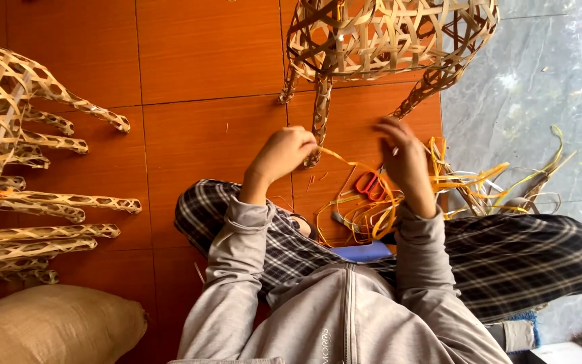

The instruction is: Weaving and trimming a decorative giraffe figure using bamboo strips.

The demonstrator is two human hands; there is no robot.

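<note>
A big woven bamboo frame (392, 37) is seen at the top, standing on thin woven legs over the orange floor tiles (203, 135). One woven leg (319, 118) hangs down in the middle, and its low end is pinched by the left hand (284, 154), which is closed tight around it. A thin yellow strip (338, 158) is seen running from that hand toward the right hand (405, 158). The right hand is curled with the fingers bent, but whether the strip is really held in it cannot be told (the fingers hide it). A messy pile of loose strips (466, 182) is spread on the floor just beside the right hand, and red-handled scissors (370, 183) are lying in it, close to the crossed legs in checked trousers (506, 253). More woven pieces (28, 202) are laid out at the far left, well apart from the hands. The strip could be snapped if it is pulled too hard or bent too sharply. It could also get caught in the loose pile, and the leg could be tugged out of shape. A hand could be poked by the scissors, since they are half hidden.
</note>
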